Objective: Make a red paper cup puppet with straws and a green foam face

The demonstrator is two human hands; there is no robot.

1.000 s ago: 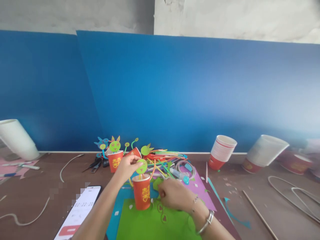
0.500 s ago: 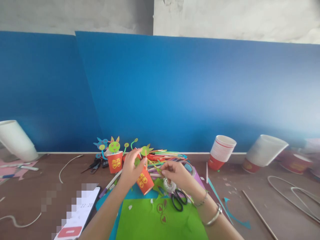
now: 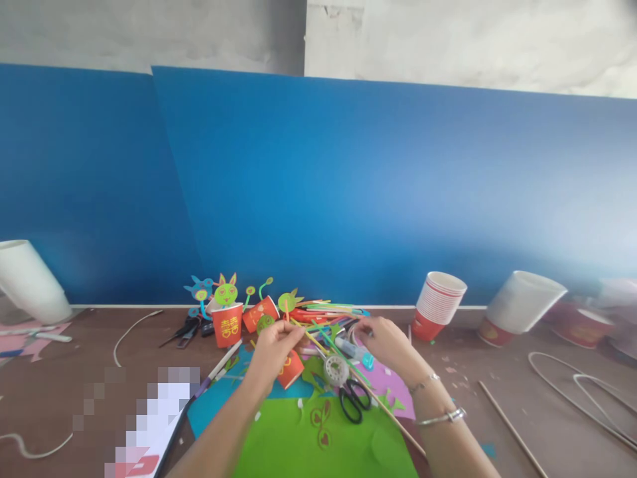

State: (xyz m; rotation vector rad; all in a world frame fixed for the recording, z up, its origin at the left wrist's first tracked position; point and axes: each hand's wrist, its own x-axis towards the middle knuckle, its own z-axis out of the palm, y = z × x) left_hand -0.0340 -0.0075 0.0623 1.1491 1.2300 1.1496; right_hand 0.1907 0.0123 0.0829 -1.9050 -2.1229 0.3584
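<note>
My left hand (image 3: 276, 350) is closed in a pinch over the craft pile. What its fingertips hold is too small to make out; a yellow straw (image 3: 311, 338) runs close by. Just below it, a red paper cup (image 3: 291, 370) with yellow print leans, partly covered by the hand. My right hand (image 3: 387, 344) has curled fingers at the pile's right side, beside a clear tube with a blue cap (image 3: 367, 360); anything in its grip is hidden. Between the hands lie a white tape dispenser (image 3: 336, 370) and black-handled scissors (image 3: 355, 401). Green paper (image 3: 318, 458) spreads in front.
Decorated red cups (image 3: 227, 326) stand behind on the left. A cup stack (image 3: 440, 307) and a larger tilted one (image 3: 522, 302) are on the right. A phone (image 3: 162, 425) lies left of the paper. A thin wooden stick (image 3: 512, 428) and a white cable (image 3: 582, 398) lie right.
My right hand has moved right, away from the left hand and the small green paper piece it pinched. My left hand has lowered slightly and closed its fingers together.
</note>
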